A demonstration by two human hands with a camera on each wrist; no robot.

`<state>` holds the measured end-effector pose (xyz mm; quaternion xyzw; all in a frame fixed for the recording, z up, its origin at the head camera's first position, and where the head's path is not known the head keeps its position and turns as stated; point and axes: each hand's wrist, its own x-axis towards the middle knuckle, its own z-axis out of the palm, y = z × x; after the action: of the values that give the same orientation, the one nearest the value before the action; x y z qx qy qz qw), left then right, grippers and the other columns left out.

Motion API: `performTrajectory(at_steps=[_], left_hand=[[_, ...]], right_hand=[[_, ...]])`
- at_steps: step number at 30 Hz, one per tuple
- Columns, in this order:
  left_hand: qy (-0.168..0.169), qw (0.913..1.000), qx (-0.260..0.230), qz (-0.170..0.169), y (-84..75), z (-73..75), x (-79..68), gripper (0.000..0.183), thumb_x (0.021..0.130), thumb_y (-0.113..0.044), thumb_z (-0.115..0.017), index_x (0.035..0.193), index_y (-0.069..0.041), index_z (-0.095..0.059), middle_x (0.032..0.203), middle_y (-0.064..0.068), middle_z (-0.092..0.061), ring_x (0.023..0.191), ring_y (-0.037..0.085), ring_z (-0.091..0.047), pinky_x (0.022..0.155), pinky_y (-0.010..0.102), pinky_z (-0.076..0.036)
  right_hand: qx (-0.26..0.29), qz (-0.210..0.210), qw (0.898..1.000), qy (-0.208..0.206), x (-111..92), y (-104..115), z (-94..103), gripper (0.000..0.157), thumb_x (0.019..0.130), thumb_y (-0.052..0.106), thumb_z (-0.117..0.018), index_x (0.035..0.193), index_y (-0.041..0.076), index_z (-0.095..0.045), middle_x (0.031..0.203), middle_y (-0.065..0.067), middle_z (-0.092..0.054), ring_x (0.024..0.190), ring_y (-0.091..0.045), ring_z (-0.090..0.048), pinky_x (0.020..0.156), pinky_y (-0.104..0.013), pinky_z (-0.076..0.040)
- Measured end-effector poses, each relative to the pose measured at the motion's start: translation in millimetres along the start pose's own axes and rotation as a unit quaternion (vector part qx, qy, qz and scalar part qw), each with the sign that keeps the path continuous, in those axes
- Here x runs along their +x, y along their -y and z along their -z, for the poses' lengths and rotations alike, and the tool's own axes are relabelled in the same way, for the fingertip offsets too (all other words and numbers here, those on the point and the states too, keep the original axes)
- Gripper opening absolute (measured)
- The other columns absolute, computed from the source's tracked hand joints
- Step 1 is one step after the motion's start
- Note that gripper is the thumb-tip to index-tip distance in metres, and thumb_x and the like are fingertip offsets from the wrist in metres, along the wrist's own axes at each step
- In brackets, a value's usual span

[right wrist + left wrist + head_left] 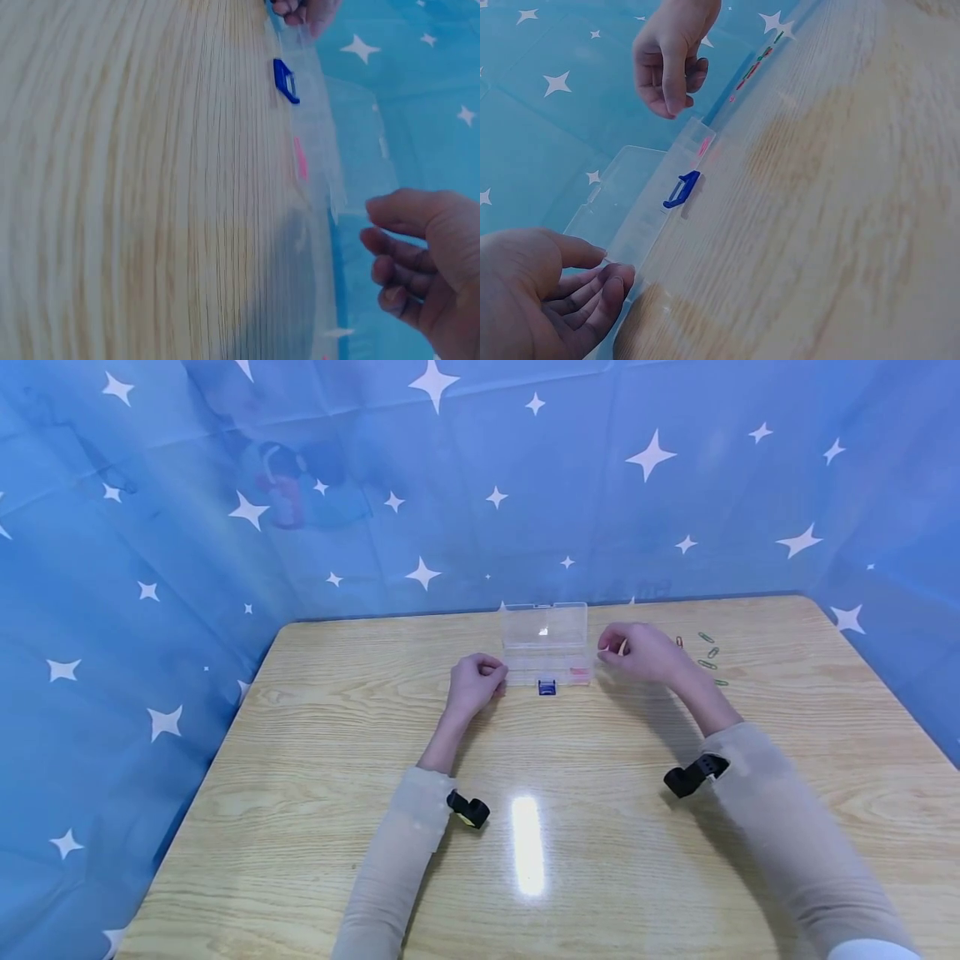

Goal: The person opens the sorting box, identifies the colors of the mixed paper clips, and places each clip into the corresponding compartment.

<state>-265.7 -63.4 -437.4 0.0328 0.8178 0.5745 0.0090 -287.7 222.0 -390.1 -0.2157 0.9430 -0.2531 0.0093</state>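
Beige left sleeve [401, 868], black left-wrist camera [468, 810] with a yellow mark [465, 819], beige right sleeve [802, 835], white cloth [873, 950] higher up, black right-wrist camera [696, 775]

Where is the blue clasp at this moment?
In the head view, the blue clasp is at the middle of the clear box's near edge, to the right of the left hand and left of the right hand.

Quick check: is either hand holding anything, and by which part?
Right hand: nothing visible between its fingers. Left hand: fingertips at the left end of the clear box; whether they pinch or merely touch it, I can't tell.
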Motion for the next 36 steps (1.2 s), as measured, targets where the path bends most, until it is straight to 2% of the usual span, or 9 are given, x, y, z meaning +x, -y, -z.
performTrajectory(at_steps=[22,28,36], left_hand=[[0.005,0.9994,-0.029,0.018,-1.1,0.9,1.1,0.015,0.088,-0.013,-0.060,0.096,0.000,-0.060,0.078,0.013,-0.062,0.066,0.025,-0.065,0.059,0.028,-0.056],[0.002,0.9997,-0.015,0.018,-1.8,0.8,0.6,0.014,0.089,-0.014,-0.060,0.095,-0.001,-0.060,0.077,0.013,-0.062,0.065,0.023,-0.065,0.058,0.027,-0.056],[0.001,0.9996,-0.019,0.018,-1.8,-0.2,1.2,0.013,0.088,-0.013,-0.060,0.094,-0.001,-0.061,0.076,0.011,-0.062,0.065,0.023,-0.065,0.058,0.027,-0.056]], right_hand=[[-0.018,-0.054,0.998,-0.003,-9,-46,29.2,0.025,0.092,0.024,-0.054,0.108,0.005,-0.060,0.092,-0.012,-0.060,0.075,-0.024,-0.056,0.063,-0.037,-0.045],[-0.019,-0.074,0.997,-0.007,-12,-57,32.0,0.026,0.092,0.023,-0.052,0.109,0.004,-0.059,0.095,-0.014,-0.059,0.077,-0.025,-0.055,0.064,-0.038,-0.044],[-0.021,-0.086,0.996,-0.001,-16,-72,34.2,0.026,0.091,0.021,-0.056,0.110,0.004,-0.059,0.095,-0.015,-0.059,0.071,-0.024,-0.054,0.060,-0.038,-0.043]])
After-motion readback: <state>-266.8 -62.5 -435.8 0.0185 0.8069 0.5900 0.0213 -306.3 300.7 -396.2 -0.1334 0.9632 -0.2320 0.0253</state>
